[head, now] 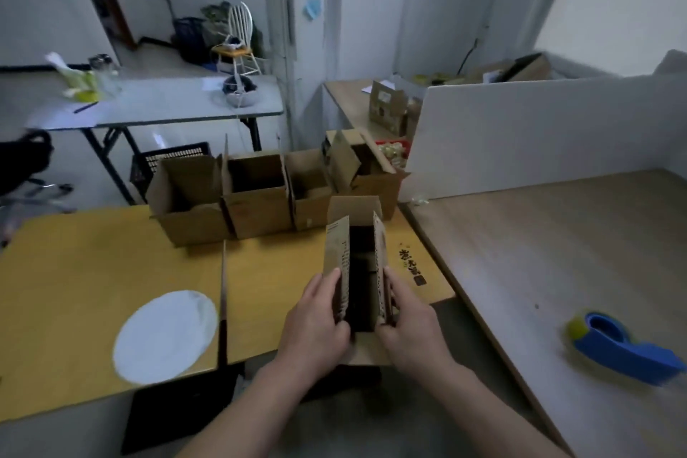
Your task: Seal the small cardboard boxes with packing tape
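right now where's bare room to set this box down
Free: the yellow tabletop between the white round disc and the row of open cardboard boxes, and the wooden desk between the blue tape dispenser and the white partition. Crowded: that tabletop's far edge, and its near right corner, where the left hand and right hand hold the small printed cardboard box.

The small box (357, 271) is brown cardboard, and its side flaps carry dark print, perhaps dots. The row of boxes (256, 197) behind it is plain brown. Left of it, the yellow counter (93, 271) carries a white oval disc (165, 336). Right of it, a blue tape dispenser (624, 349) with a yellow-green roll (576, 325) lies on the grey-brown wood-grain counter (539, 242).
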